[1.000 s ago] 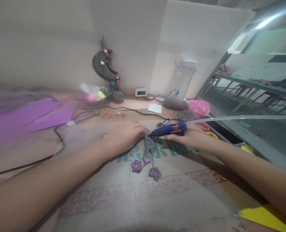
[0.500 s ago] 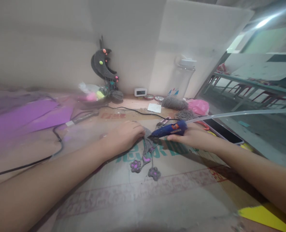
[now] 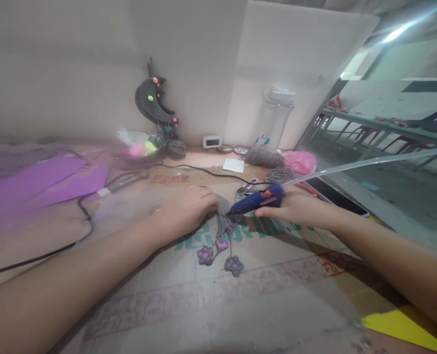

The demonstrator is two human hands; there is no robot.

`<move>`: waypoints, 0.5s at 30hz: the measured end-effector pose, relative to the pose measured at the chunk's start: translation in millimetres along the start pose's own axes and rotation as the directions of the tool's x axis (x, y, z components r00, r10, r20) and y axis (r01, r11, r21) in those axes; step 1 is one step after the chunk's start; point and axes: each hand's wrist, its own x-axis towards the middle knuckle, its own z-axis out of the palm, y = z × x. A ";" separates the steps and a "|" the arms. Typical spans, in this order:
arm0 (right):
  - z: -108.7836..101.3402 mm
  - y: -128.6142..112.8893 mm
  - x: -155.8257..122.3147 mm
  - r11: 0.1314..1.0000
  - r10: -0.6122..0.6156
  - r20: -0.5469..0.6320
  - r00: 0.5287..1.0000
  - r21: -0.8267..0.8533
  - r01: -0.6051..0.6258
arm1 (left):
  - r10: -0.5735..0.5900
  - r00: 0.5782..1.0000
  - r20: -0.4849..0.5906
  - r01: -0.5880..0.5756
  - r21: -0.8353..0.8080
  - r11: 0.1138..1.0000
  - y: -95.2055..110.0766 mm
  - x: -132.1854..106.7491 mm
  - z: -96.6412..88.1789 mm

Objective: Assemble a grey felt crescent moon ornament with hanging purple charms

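Observation:
A blue hot glue gun is gripped in my right hand, with a long clear glue stick sticking out of its back. Its dark nozzle meets a grey yarn-covered craft piece lying on the cardboard. My left hand has its fingers closed on the left edge of that piece; the fingertips are partly hidden. Below the piece hang strings with a purple-centred heart and two grey flowers with purple middles.
Printed cardboard covers the work surface. Behind stand a small digital clock, a clear bottle and grey yarn. A phone lies at right, purple sheets at left. A black cord crosses the left side.
The whole view has shifted slightly. Both hands stay in nearly the same place, and the glue gun's nozzle remains at the grey piece.

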 end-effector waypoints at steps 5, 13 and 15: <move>-0.8 -0.4 0.3 1.000 0.006 0.013 1.000 -0.011 -0.006 | -0.001 1.000 0.006 0.001 0.017 1.000 0.4 -0.4 -0.2; 5.0 0.8 2.4 0.995 -0.093 -0.023 0.995 0.031 0.094 | 0.031 0.999 0.017 -0.031 0.027 0.999 0.2 -0.7 -1.9; 6.4 1.1 3.1 0.994 -0.105 -0.042 0.994 0.021 0.106 | 0.025 1.000 0.014 -0.026 0.025 0.999 0.5 -0.7 -2.3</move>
